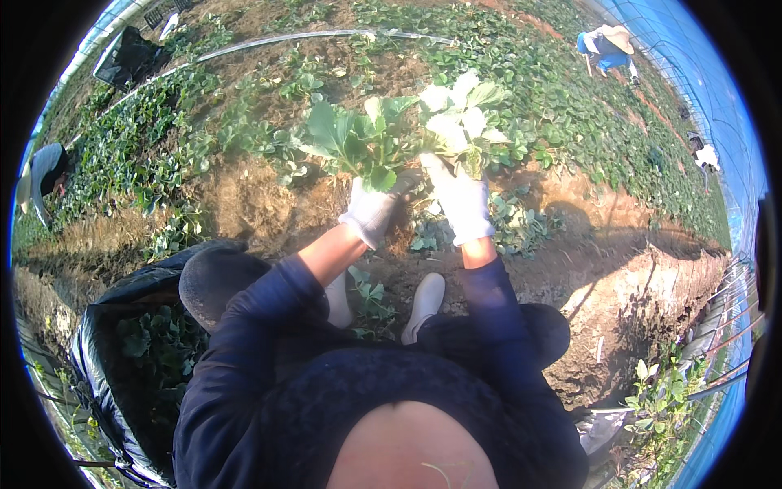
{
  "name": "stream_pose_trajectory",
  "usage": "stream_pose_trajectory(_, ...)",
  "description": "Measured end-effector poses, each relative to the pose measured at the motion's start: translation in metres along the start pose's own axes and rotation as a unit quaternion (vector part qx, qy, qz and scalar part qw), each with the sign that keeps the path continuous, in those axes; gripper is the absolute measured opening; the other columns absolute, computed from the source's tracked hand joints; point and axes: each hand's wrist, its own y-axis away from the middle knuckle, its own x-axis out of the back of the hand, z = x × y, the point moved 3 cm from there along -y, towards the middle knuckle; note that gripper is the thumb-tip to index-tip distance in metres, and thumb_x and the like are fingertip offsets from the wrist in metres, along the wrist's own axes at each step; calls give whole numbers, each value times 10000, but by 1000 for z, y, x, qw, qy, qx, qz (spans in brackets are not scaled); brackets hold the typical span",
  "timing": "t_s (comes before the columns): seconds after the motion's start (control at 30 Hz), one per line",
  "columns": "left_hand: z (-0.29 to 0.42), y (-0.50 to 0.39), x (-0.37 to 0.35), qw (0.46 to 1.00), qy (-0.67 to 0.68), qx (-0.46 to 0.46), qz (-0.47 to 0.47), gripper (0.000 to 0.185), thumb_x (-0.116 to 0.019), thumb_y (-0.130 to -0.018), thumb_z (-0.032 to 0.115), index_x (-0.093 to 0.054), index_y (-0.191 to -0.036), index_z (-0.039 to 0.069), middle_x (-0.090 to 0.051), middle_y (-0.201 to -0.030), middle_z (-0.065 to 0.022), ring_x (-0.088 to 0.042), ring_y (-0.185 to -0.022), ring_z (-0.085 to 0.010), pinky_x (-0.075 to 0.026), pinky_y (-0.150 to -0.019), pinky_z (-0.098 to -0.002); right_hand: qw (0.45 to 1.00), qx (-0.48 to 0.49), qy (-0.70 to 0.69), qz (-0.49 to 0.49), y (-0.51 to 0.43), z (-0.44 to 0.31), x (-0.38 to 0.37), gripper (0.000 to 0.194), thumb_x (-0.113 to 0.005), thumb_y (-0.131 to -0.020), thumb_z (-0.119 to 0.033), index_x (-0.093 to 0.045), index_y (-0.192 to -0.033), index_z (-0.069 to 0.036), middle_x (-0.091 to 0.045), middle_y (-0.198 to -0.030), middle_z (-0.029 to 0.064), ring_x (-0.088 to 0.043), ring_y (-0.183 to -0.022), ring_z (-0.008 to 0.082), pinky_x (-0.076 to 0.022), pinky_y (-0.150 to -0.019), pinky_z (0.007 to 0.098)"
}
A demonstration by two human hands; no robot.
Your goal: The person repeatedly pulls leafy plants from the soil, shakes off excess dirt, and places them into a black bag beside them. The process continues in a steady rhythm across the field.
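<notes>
White gloves cover both my hands, which are stretched out over the near edge of a raised soil bed. My left hand [376, 202] is closed around the base of a leafy green plant [351, 134], apparently a strawberry plant, with brown roots hanging below it. Just to the right, my right hand [455, 189] is at the base of a second leafy cluster [467, 116], whose leaves are washed out by sunlight; the fingers are partly hidden by foliage, and their grip is unclear. Low plants [516, 223] lie on the soil beneath.
A black plastic-lined container [91, 360] with leafy plants stands at my left. One person [608, 46] bends at the upper right, another [46, 174] at the far left. A pale hose or pipe [293, 36] crosses the bed. Blue sheeting [727, 128] hangs along the right side.
</notes>
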Motion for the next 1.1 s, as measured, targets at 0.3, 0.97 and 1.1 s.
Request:
stream_pose_trajectory(0.3, 3, -1, -12, 988, 134, 44, -69, 227, -662, -921, 59, -655, -1130, -29, -704, -989, -84, -665, -808, -149, -529, -631, -248, 830, -305, -466, -40, -2, 6, -2, 280, -656, -957, -280, -697, -1146, -78, -683, -739, 14, -558, -568, 56, -421, -495, 246)
stream_pose_trajectory(0.97, 35, 2, -14, 982, 171, 38, -71, 279, -677, -934, 97, -614, -1182, -14, -669, -952, -37, -576, -676, -78, -511, -615, -226, 574, -340, -744, 30, -12, -7, 11, 222, -649, -962, -150, -676, -1152, -37, -689, -985, 28, -647, -813, 103, -542, -641, 247)
stream_pose_trajectory(1.1, 30, 1, -13, 984, 166, 36, -50, 240, -706, -914, 81, -618, -1119, -7, -658, -930, -34, -582, -698, -72, -502, -612, -217, 630, -299, -713, 79, -13, -7, 15, 268, -653, -964, -166, -663, -1190, -22, -692, -1071, 41, -660, -908, 116, -556, -713, 268)
